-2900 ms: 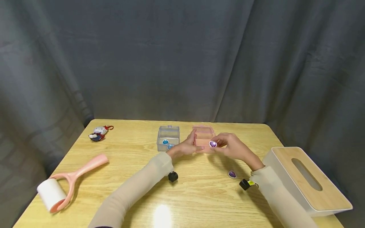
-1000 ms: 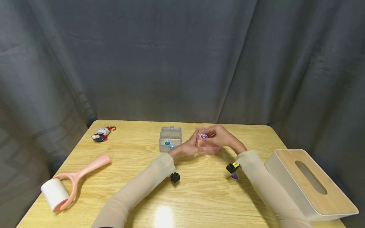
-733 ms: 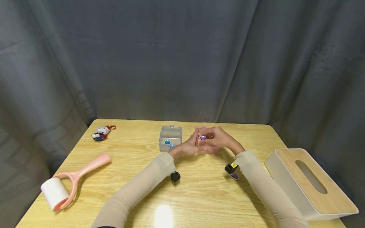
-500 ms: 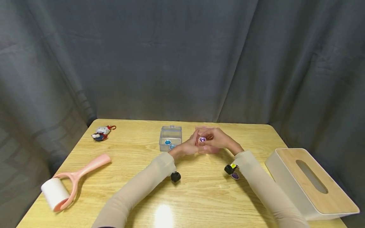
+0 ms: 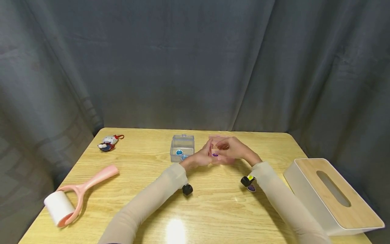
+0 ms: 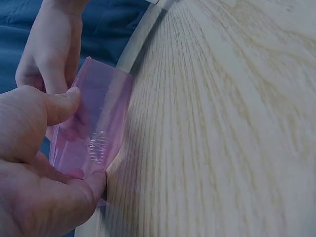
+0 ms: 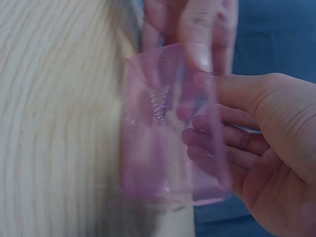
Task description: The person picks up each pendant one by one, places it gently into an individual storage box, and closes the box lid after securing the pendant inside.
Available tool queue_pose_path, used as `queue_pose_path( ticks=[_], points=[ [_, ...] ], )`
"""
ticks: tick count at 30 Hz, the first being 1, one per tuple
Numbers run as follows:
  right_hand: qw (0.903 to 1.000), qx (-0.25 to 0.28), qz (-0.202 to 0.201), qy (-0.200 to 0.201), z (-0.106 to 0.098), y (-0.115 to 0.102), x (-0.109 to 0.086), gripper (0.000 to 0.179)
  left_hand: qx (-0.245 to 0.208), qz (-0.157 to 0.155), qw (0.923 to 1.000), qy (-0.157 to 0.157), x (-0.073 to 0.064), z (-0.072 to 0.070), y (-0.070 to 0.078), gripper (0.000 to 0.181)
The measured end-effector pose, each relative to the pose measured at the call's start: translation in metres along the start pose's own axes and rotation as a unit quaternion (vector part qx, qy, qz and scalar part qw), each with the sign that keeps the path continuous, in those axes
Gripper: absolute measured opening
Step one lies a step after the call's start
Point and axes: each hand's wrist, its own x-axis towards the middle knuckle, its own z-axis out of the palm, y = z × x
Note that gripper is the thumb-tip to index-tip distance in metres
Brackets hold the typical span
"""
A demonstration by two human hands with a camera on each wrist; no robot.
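Note:
My left hand grips the near left side of a pink see-through plastic box; in the left wrist view its thumb and a finger hold the box at two edges. My right hand reaches over the box with loosely bent fingers, and the right wrist view shows several fingertips behind the pink wall with no gem between them. A purple gem with a pale rim is just below these fingers, within the box. Another purple gem lies on the table, partly hidden by the right wrist camera.
Left of the pink box stands a clear bluish box with two blue gems in it. A pink-handled lint roller and a small plush keychain lie at left. A tissue box stands at right on the wooden table.
My right hand has carried a purple gem leftward over the pink box and let it go; the gem is now lower, apart from the fingers. My left hand keeps hold of the box.

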Motion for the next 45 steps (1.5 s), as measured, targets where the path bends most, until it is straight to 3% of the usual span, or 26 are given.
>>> queue_pose_path(
  ticks=[11,18,23,28,33,39,45],
  points=[
    [0.9995,-0.006,0.029,0.015,-0.032,-0.011,-0.053,0.029,-0.014,-0.01,0.9998,0.002,0.001,-0.001,-0.003,0.102],
    [0.9991,-0.014,0.04,-0.009,-0.037,-0.012,-0.091,0.032,-0.02,0.026,0.9994,0.011,0.006,0.0,-0.004,0.093],
    [0.9963,-0.002,0.062,-0.059,-0.032,-0.016,-0.12,0.04,-0.022,0.038,0.999,0.013,0.009,0.003,-0.003,0.091],
    [0.9845,0.001,0.121,-0.127,-0.025,-0.02,-0.14,0.049,-0.016,0.032,0.9993,0.006,0.006,0.002,-0.003,0.091],
    [0.9812,0.025,0.125,-0.145,-0.015,-0.018,-0.148,0.039,-0.012,0.019,0.9997,0.009,0.003,0.002,-0.003,0.093],
    [0.9881,0.038,0.101,-0.11,-0.005,-0.012,-0.143,0.02,-0.01,0.014,0.9997,0.018,0.0,0.001,-0.003,0.094],
    [0.9954,-0.004,0.063,-0.072,0.001,-0.006,-0.138,0.011,-0.012,0.019,0.9997,0.006,0.002,0.001,-0.003,0.097]
  ],
)
